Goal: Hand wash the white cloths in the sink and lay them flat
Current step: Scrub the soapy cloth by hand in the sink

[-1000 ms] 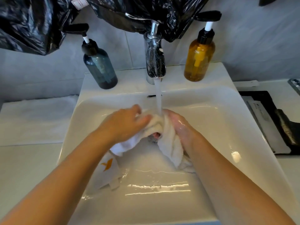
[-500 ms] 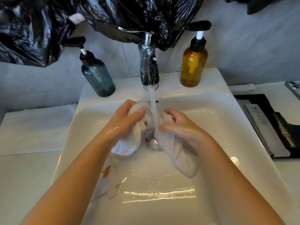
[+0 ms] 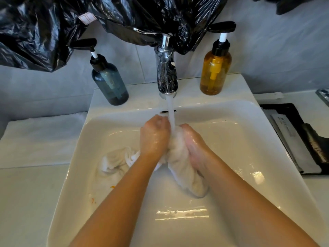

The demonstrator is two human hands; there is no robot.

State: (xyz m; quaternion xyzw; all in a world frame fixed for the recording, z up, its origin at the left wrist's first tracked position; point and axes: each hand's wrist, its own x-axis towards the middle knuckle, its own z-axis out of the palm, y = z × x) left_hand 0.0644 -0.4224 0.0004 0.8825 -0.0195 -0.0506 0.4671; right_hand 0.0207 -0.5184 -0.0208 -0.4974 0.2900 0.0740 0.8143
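Note:
A wet white cloth [image 3: 185,172] is bunched between both my hands in the white sink [image 3: 249,139], right under the stream from the chrome tap [image 3: 166,75]. My left hand [image 3: 154,136] grips the cloth's upper left side with curled fingers. My right hand [image 3: 194,145] squeezes it from the right, and the cloth's tail hangs down towards the basin floor. More white cloth [image 3: 117,160] lies crumpled in the basin to the left of my left wrist; I cannot tell whether it is a second cloth.
A blue-grey pump bottle [image 3: 109,82] and an amber pump bottle [image 3: 214,70] stand on the sink's back ledge. A white towel [image 3: 41,139] lies flat on the counter at the left. A black tray [image 3: 299,139] sits at the right. Black plastic bags [image 3: 53,27] hang above.
My hands have come closer together and bunched the cloth into a tighter wad under the stream. The crumpled cloth at the left now shows beside my left wrist.

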